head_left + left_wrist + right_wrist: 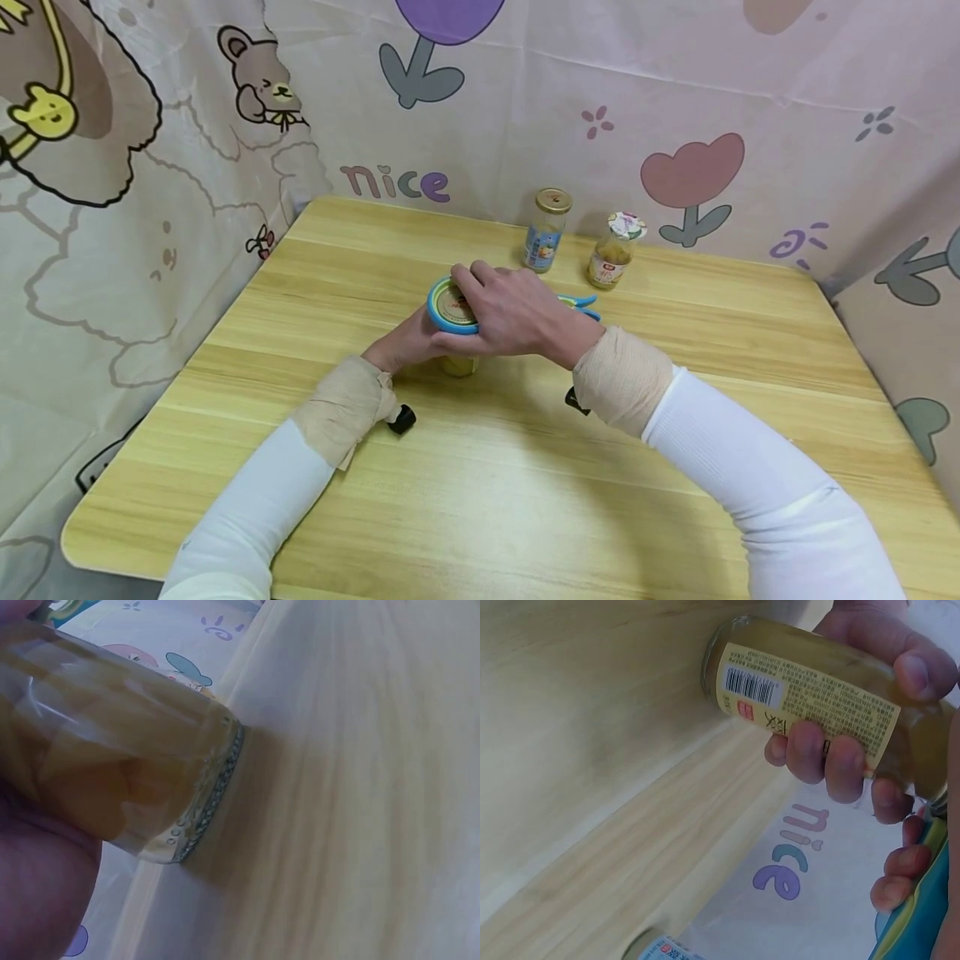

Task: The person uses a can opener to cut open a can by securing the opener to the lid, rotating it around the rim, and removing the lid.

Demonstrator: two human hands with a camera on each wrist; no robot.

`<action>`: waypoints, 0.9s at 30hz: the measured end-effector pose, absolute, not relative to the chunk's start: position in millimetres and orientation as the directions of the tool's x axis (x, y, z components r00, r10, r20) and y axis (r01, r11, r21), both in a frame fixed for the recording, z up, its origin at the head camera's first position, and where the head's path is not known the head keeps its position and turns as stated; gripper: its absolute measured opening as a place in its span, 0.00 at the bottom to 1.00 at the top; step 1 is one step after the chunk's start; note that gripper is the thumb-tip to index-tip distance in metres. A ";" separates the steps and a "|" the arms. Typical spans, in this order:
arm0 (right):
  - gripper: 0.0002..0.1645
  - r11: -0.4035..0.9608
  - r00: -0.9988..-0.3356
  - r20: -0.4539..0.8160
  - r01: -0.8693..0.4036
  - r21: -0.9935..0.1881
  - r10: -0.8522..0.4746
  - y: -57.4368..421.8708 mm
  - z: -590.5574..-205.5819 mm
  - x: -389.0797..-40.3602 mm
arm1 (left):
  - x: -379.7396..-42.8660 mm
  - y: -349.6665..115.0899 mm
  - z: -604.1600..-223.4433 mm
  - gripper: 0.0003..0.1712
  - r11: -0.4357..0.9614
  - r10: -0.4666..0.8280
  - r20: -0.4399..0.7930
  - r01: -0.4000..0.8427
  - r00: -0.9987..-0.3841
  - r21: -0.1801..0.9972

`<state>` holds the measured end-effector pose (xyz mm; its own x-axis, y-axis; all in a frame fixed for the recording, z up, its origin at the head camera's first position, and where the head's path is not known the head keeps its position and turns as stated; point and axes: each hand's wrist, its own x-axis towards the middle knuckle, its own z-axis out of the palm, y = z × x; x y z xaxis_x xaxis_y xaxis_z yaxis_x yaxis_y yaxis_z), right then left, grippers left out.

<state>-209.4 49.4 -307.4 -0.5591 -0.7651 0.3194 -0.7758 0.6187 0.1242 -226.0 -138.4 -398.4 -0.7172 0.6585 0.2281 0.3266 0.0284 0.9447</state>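
Observation:
My left hand (411,340) is wrapped around a glass jar (810,697) of yellowish fruit pieces in liquid, its label and barcode visible in the right wrist view. The jar's base is close to the tabletop; whether they touch I cannot tell. Over the jar's gold lid (453,310) sits a blue and green jar opener (433,310), its ring around the lid. My right hand (517,312) grips the opener from above, fingers curled over it. The opener's two handle ends stick out beyond the right hand. In the head view, the hands hide most of the jar.
Behind the hands stand two more glass jars, one with a gold lid and blue label (543,242), one with a patterned lid (613,257). The wooden table (465,500) meets a printed cloth (525,108) at the back and left.

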 end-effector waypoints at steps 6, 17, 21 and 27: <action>0.46 0.570 -0.509 0.330 -0.813 0.119 -0.795 51.3 -307.7 -212.3 | -226.6 -139.8 -400.2 0.66 0.012 0.675 0.219 0.308 -0.704 0.951; 0.45 0.500 -0.440 0.332 -0.858 0.119 -0.834 54.3 -307.1 -219.5 | -226.9 -140.2 -401.7 0.63 -0.009 0.685 0.223 0.298 -0.693 0.955; 0.45 0.483 -0.427 0.321 -0.868 0.117 -0.845 54.9 -306.5 -221.5 | -226.2 -139.9 -400.7 0.61 -0.022 0.693 0.222 0.287 -0.686 0.958; 0.47 0.462 -0.417 0.291 -0.880 0.108 -0.861 55.1 -305.2 -223.7 | -224.7 -141.3 -398.0 0.58 -0.019 0.697 0.205 0.268 -0.687 0.963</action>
<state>-223.7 55.1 -305.2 -0.4165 -0.8612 0.2912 -0.8803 0.4621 0.1077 -224.7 -141.3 -398.0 -0.6874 0.6967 0.2052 0.2678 -0.0195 0.9633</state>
